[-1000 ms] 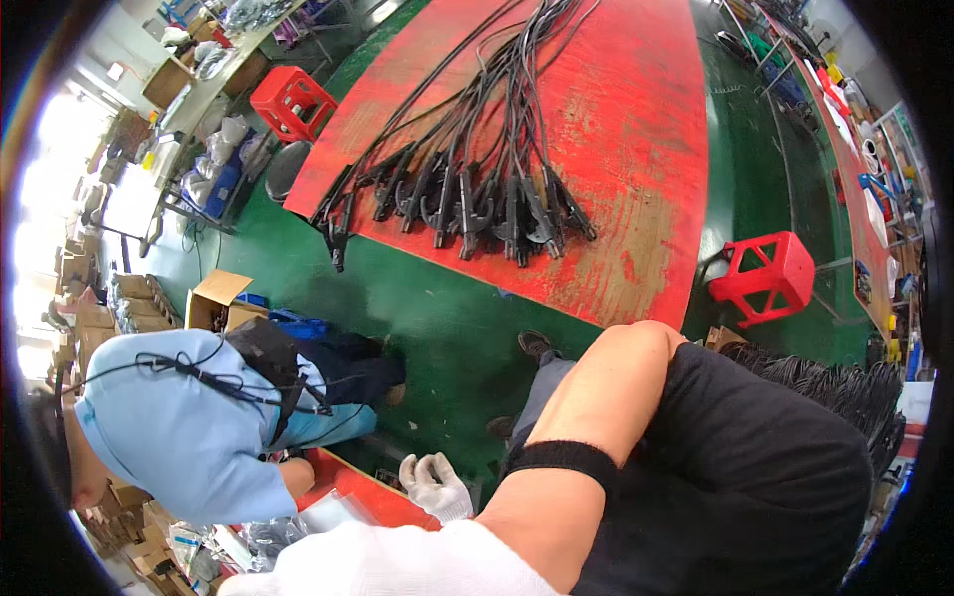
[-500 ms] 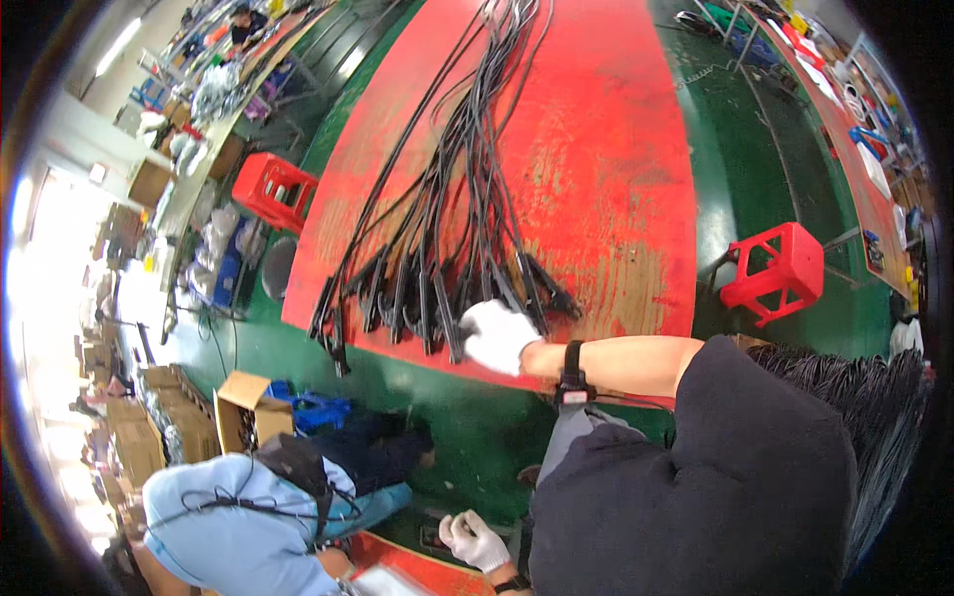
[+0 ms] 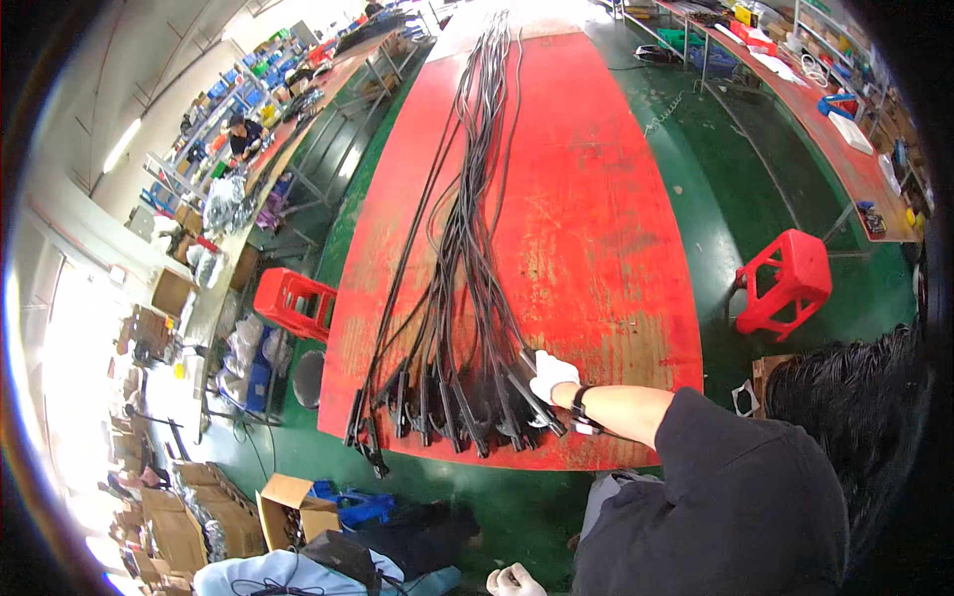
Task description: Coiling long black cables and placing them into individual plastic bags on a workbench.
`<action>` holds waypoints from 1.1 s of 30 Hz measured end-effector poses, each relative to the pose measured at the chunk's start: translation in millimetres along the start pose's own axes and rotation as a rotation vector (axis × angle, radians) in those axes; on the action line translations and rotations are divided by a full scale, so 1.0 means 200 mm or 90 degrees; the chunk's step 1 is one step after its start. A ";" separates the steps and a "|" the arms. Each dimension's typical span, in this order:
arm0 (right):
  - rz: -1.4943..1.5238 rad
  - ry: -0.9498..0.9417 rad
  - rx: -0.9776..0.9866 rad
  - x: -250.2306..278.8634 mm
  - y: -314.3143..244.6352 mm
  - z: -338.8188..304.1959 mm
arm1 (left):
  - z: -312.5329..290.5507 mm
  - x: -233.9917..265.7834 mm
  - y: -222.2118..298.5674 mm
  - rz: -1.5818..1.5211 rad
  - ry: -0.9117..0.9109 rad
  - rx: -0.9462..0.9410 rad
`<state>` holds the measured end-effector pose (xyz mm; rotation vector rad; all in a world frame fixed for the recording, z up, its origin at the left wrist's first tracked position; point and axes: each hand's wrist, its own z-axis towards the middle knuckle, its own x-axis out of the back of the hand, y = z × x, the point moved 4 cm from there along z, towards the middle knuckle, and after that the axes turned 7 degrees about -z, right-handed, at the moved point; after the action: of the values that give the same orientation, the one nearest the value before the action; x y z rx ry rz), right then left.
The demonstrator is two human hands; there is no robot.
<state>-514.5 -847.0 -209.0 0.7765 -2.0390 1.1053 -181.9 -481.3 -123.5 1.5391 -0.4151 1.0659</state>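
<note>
A long bundle of black cables (image 3: 467,214) runs down the red table (image 3: 586,248), fanning out at the near end into several black elongated plugs (image 3: 447,402). My right hand (image 3: 555,375), in a white glove, is closed at the right side of the fan. A black cable end (image 3: 528,356) pokes out beside its fingers, and another plug lies just below the hand. At the bottom edge, away from the table, my left hand (image 3: 515,580) also wears a white glove. Its fingers are curled, and whatever they may hold is hidden; the wrist is cut off.
Red plastic stools stand left (image 3: 296,301) and right (image 3: 785,283) of the table. A person in light blue (image 3: 288,574) is close at the lower left, near an open cardboard box (image 3: 288,492). A mass of black cables (image 3: 845,417) hangs at the right.
My view has tilted up, showing more of the table's far end. My right hand has moved right along the plugs to the fan's right side. My left hand now shows only at the lower edge.
</note>
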 end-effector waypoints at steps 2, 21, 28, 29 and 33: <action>0.020 0.005 0.014 0.08 0.02 -0.04 | 0.03 -0.03 -0.02 -0.005 -0.003 -0.015; 0.316 -0.069 0.229 0.27 0.26 -0.92 | 0.87 -0.91 1.06 -0.569 -0.666 0.104; 0.038 -0.161 0.227 0.26 0.33 -1.07 | 0.75 -1.01 1.27 -0.682 -0.726 0.282; -0.047 -0.219 0.235 0.28 0.31 -1.11 | 0.78 -1.00 1.24 -0.690 -0.720 0.281; 0.080 -0.018 0.282 0.28 0.35 -1.15 | 0.98 -0.82 1.05 -0.746 -0.582 0.347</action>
<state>-536.2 -624.4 -104.3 0.8886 -1.9085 1.6585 -348.5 -767.3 -115.0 2.2232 0.2436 -0.5268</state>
